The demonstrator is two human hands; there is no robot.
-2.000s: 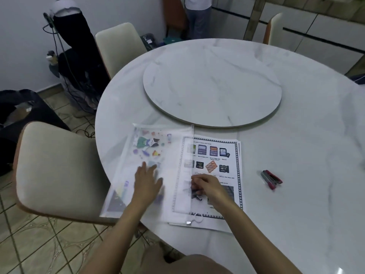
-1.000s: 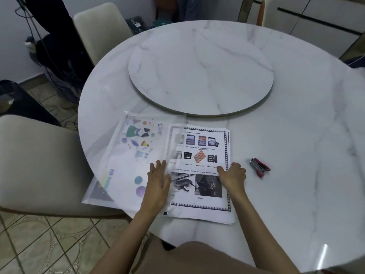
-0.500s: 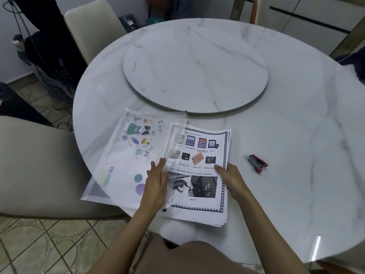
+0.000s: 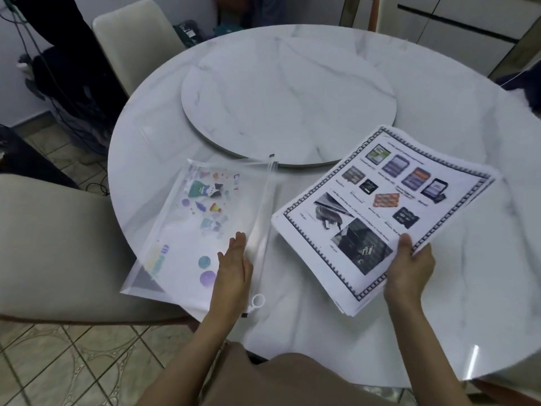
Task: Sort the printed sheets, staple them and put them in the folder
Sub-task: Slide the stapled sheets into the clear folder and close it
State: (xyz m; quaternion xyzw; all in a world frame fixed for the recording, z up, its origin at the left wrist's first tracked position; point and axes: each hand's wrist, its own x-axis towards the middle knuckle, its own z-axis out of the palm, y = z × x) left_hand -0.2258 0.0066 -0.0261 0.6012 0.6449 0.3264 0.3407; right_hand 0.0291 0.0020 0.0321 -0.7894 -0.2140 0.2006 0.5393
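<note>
The stack of printed sheets (image 4: 380, 206) was tilted above the table (image 4: 439, 303), its near edge pinched by the right hand (image 4: 409, 271), thumb on top. Just left lay the clear folder (image 4: 202, 227), partly over the table's edge, with the left hand (image 4: 232, 268) flat on it, fingers together. A turntable (image 4: 288, 104) sat beyond.

The stack of printed sheets (image 4: 380, 212) is lifted and tilted, its top page showing a chequered border, small pictures of memory cards and two dark photos; the right grip (image 4: 409, 265) pinches its near edge, thumb on top. The clear plastic folder (image 4: 202, 227), printed with colourful cartoon shapes, lies flat under the left grip (image 4: 234, 268), its zip edge facing the sheets
</note>
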